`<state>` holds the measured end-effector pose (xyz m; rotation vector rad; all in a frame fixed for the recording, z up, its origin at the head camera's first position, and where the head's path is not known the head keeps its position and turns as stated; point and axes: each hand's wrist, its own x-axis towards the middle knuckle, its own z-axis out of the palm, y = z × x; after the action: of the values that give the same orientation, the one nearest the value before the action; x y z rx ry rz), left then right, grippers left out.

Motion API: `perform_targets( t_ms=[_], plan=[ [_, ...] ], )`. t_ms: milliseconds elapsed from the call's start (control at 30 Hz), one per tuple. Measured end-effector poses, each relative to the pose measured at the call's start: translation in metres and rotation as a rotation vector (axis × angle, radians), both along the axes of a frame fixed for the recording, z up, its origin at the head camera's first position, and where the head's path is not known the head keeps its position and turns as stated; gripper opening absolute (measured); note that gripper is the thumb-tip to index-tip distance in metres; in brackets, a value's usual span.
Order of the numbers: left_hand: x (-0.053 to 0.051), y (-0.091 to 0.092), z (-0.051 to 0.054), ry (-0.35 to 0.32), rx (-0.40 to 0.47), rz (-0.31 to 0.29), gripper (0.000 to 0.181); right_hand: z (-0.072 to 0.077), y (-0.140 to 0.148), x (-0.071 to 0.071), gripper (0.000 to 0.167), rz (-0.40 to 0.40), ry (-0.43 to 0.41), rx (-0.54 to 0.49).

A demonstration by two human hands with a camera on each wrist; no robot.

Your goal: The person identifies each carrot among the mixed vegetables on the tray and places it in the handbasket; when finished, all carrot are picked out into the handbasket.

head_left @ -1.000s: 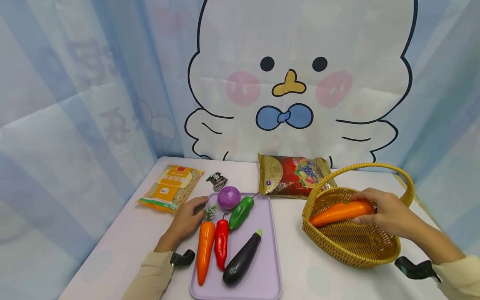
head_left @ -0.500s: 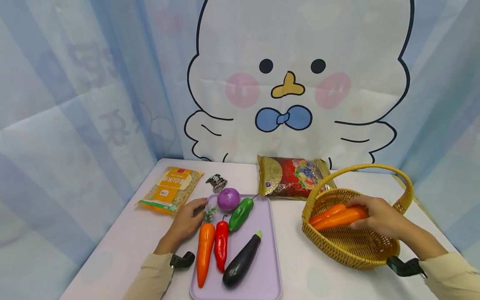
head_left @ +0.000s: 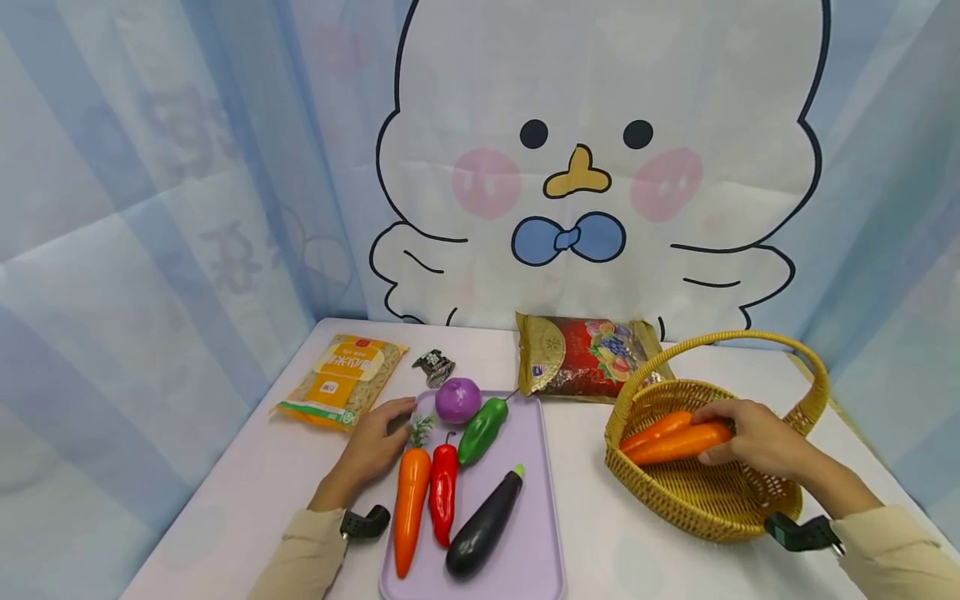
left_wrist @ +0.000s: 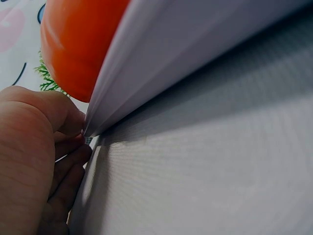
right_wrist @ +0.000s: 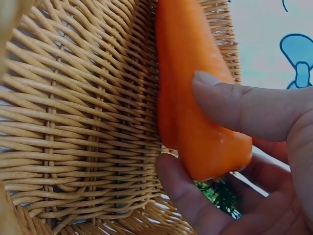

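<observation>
Inside the wicker basket [head_left: 701,521], my right hand [head_left: 757,433] holds the stem end of an orange carrot [head_left: 675,445], thumb on its side and fingers around its end. Another carrot [head_left: 660,427] lies against it. Green leaves [right_wrist: 222,196] show beneath the held end in the right wrist view. My left hand [head_left: 372,443] touches the far left edge of the lilac tray [head_left: 536,533], with thumb and fingers at the rim. On that tray are a carrot [head_left: 411,508], a red pepper [head_left: 444,492], a green pepper [head_left: 483,431], a purple onion [head_left: 457,401] and an eggplant [head_left: 483,529].
A yellow bag of grain [head_left: 347,379] lies at the back left, beside a small dark wrapped packet [head_left: 433,367]. A red and gold bag [head_left: 585,358] lies behind the tray and basket. The basket's tall handle [head_left: 731,337] arches over its opening. Curtains surround the table.
My right hand has moved left and slightly lower in the basket with the carrot, and the second carrot beside it shows more. My left hand and the tray have stayed in place.
</observation>
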<state>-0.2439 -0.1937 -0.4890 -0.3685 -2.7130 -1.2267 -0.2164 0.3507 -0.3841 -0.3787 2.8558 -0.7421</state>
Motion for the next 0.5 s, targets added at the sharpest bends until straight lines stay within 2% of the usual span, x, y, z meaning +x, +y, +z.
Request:
perform_targets(
  t_ms=[167, 500],
  plan=[
    [-0.0002, -0.0005, 0.0005, 0.005, 0.002, -0.004, 0.04, -0.0029, 0.0007, -0.0011, 0.055, 0.02, -0.016, -0.003],
    [-0.0005, -0.0001, 0.0, 0.009, 0.002, 0.0, 0.04, -0.0042, -0.0039, 0.0023, 0.048, 0.026, 0.03, 0.016]
  ],
)
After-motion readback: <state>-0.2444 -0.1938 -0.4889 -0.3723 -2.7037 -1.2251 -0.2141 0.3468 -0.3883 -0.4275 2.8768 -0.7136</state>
